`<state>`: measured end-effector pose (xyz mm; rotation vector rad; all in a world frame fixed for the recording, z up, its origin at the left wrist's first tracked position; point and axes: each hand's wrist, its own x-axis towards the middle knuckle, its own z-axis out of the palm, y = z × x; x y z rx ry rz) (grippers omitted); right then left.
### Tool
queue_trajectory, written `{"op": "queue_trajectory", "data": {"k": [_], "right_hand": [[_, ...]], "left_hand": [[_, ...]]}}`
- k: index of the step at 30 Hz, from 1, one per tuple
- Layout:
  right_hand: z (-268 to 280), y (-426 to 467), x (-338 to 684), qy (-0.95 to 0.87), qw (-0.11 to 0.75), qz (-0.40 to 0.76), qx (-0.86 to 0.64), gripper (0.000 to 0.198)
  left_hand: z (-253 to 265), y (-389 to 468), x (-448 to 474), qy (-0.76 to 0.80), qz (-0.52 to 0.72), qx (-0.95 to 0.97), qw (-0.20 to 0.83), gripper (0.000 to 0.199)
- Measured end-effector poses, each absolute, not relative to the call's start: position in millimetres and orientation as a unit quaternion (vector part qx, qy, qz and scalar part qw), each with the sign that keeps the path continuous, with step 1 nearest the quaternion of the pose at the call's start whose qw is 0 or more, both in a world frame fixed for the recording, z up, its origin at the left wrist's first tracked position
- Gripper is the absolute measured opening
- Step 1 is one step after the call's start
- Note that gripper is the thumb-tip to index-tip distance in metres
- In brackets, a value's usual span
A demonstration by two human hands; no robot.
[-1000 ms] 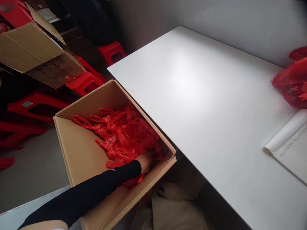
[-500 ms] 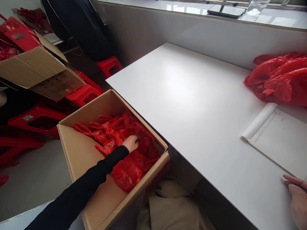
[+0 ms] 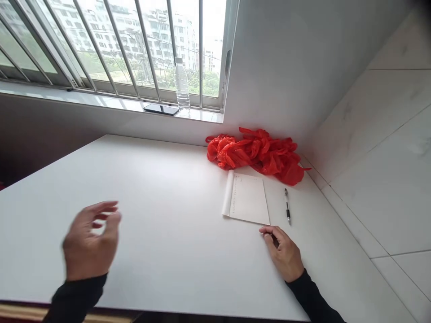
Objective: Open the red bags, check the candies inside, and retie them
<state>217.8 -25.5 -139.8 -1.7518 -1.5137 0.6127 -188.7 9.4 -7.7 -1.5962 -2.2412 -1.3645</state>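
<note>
My left hand [image 3: 90, 240] hovers over the left part of the white table [image 3: 161, 251], slightly blurred. Its fingers are curved with a gap to the thumb, and nothing shows between them. On the table near the lower right corner of a notepad [image 3: 249, 199] rests my right hand [image 3: 283, 253]. The fingers there are loosely bent, apart from the thumb, with no object visible in them. The notepad lies with its cover rolled back at the left, a column of small writing beside the roll. A black-and-clear pen [image 3: 287, 206] lies to its right.
Crumpled red plastic bags [image 3: 256, 152] lie against the wall behind the notepad. On the sill of the barred window stand a clear bottle [image 3: 182, 85] and a flat phone [image 3: 160, 109]. A tiled wall [image 3: 387, 179] bounds the table at the right. Cardboard edges [image 3: 107, 318] show below the table.
My view has swung right, from the open cardboard box to the table and window. My left hand has left the red bags in the box and now is above the table, empty.
</note>
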Motion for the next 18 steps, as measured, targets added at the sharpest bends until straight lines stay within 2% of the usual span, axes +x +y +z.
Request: {"op": "queue_trajectory", "data": {"k": [7, 12, 18], "right_hand": [[-140.6, -21.6, 209.7, -0.573, 0.413, 0.237, -0.667, 0.033], [-150.8, -13.3, 203.9, -0.565, 0.443, 0.229, -0.658, 0.037], [-151.8, -8.7, 202.4, -0.550, 0.462, 0.219, -0.661, 0.038]], "left_hand": [[-59.1, 173.3, -55.7, -0.651, -0.389, -0.642, -0.109, 0.030], [-70.1, 241.3, -1.9, -0.602, -0.377, -0.701, -0.065, 0.033], [-73.0, 268.9, 18.5, -0.566, -0.336, -0.752, -0.027, 0.040]]}}
